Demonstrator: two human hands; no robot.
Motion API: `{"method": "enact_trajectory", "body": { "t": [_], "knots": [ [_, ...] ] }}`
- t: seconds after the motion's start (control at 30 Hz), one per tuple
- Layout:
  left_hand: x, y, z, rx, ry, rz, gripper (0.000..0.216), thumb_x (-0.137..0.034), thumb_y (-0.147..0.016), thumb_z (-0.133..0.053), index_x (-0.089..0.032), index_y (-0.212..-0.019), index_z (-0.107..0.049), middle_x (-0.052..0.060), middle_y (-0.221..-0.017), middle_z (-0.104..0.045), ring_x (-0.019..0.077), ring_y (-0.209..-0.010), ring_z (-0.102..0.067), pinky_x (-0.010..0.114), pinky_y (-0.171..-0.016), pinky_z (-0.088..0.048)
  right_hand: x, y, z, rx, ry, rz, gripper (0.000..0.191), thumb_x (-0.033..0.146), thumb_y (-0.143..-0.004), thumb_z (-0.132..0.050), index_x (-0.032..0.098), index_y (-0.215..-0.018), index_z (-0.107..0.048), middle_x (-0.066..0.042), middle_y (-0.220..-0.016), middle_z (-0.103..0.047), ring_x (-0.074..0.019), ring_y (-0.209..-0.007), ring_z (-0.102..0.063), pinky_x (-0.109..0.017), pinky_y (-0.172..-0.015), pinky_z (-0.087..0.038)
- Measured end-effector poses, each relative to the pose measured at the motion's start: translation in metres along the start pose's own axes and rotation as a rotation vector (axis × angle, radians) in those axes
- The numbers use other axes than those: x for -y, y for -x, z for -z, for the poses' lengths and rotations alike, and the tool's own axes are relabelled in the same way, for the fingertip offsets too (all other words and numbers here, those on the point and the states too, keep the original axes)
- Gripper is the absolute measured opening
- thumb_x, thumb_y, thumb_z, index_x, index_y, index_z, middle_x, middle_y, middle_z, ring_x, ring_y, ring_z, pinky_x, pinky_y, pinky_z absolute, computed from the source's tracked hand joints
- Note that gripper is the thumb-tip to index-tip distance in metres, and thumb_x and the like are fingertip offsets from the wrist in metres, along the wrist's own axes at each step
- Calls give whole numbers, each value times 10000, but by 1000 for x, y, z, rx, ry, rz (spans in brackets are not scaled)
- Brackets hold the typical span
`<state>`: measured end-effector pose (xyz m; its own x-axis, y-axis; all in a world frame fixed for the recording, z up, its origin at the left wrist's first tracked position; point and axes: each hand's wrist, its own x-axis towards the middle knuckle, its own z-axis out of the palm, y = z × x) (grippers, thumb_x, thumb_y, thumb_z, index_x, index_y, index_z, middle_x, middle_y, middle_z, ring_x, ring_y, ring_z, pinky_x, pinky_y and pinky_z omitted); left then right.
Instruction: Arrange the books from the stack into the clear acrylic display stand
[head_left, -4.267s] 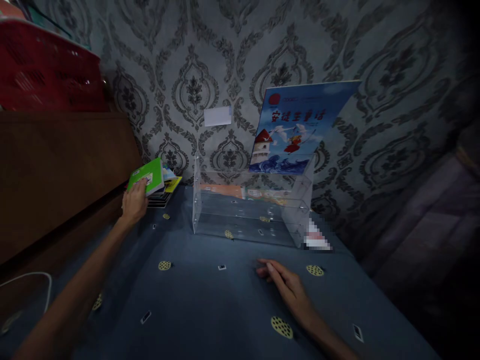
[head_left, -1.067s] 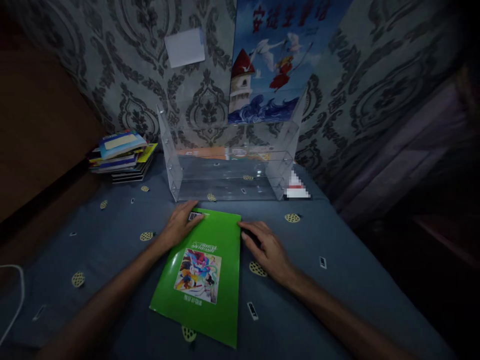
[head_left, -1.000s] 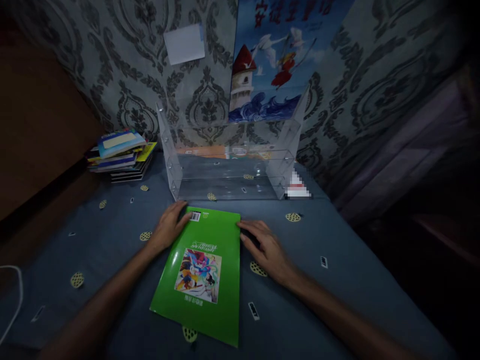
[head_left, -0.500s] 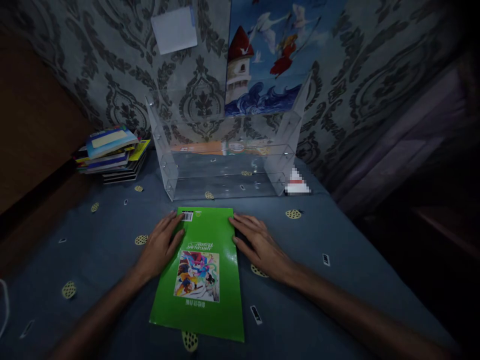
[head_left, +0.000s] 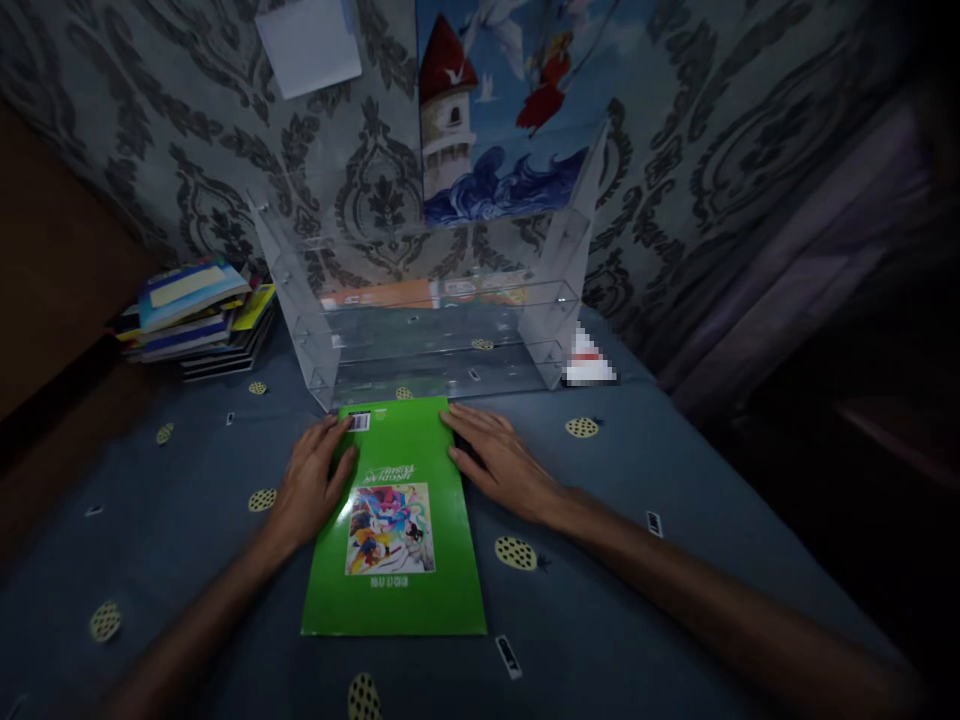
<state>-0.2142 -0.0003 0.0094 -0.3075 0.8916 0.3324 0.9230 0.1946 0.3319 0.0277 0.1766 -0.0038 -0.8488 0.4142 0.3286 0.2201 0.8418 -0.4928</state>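
A green book point(head_left: 397, 610) lies on the patterned cloth in front of me, its printed text upside down to me. It bears a barcode and a colourful square picture of figures. My left hand point(head_left: 311, 480) holds its left edge near the far corner, thumb and fingertips on the cover. On the opposite edge, my right hand point(head_left: 502, 465) holds the book with fingers stretched and thumb at the side. A clear acrylic rack point(head_left: 442, 350) with stepped tiers stands just beyond the book's far edge.
A stack of books point(head_left: 199, 315) sits at the back left. A blurred white and red object point(head_left: 589, 360) stands right of the rack. Behind are patterned wallpaper and a castle poster point(head_left: 495, 120). The bed-like surface's cloth point(head_left: 600, 620) has pineapple prints; its edge drops off at right.
Both hands have slid the book forward, toward the rack, and it now lies straighter. The camera view has shifted slightly.
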Motion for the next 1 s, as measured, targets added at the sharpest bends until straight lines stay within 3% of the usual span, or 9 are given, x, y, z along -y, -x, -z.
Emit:
{"method": "enact_trajectory", "body": {
  "t": [0.23, 0.5, 0.57, 0.63, 0.73, 0.87, 0.93, 1.0],
  "knots": [
    [0, 3, 3, 37, -18, 18, 567, -491, -1018, -359, -139, -1406, -576, 176, -1432, -582, 330, -1344, -532, 554, -1113, -438, 5, 4, 1, 6, -30, -8, 494, 325, -995, -484, 126, -1446, -518, -173, -1466, -568, -286, -1418, -480, -573, -1149, -403],
    [-3, 0, 12, 166, 12, -86, 541, -488, -1042, -326, -193, -1440, -542, 125, -1496, -542, 290, -1415, -478, 540, -1150, -403, 19, 35, 13, -124, -202, -79, 368, 329, -969, -534, 178, -1273, -676, -149, -1323, -684, -289, -1286, -603, -539, -1080, -481],
    [-5, -8, 13, 232, 24, -167, 534, -494, -1048, -315, -217, -1453, -525, 106, -1521, -518, 277, -1446, -438, 542, -1171, -373, 23, 43, 20, -185, -259, -126, 296, 305, -965, -527, 202, -1167, -717, -122, -1196, -739, -275, -1156, -671, -496, -1001, -531],
    [-8, -20, 12, 305, 41, -255, 526, -503, -1049, -317, -248, -1469, -502, 81, -1546, -490, 266, -1476, -391, 541, -1189, -342, 23, 48, 27, -251, -291, -226, 256, 302, -957, -525, 203, -1090, -720, -90, -997, -768, -245, -927, -715, -416, -824, -574],
    [-14, -44, 11, 429, 73, -377, 516, -492, -1054, -308, -268, -1489, -472, 58, -1580, -444, 250, -1509, -325, 529, -1211, -301, 18, 48, 37, -309, -346, -399, 259, 335, -962, -501, 180, -1030, -696, 3, -637, -668, -173, -564, -611, -288, -535, -467],
    [-34, -67, 11, 559, 5, -486, 484, -419, -1058, -310, -278, -1495, -462, 44, -1583, -444, 251, -1516, -309, 520, -1204, -315, 8, 45, 45, -354, -364, -430, 279, 312, -947, -475, 187, -774, -655, 49, -488, -517, -133, -471, -501, -262, -507, -381],
    [-55, -63, 12, 505, -125, -489, 463, -343, -1052, -319, -246, -1467, -501, 79, -1537, -503, 291, -1482, -367, 570, -1185, -322, 7, 46, 47, -358, -355, -405, 290, 304, -935, -481, 193, -713, -630, 42, -501, -532, -129, -488, -504, -262, -532, -383],
    [-83, -46, 10, 376, -257, -480, 444, -265, -1042, -320, -175, -1403, -564, 144, -1478, -552, 335, -1420, -443, 620, -1164, -320, 6, 48, 48, -348, -357, -389, 291, 308, -936, -484, 191, -717, -637, 37, -523, -557, -127, -501, -511, -260, -545, -384]
  ]
}}
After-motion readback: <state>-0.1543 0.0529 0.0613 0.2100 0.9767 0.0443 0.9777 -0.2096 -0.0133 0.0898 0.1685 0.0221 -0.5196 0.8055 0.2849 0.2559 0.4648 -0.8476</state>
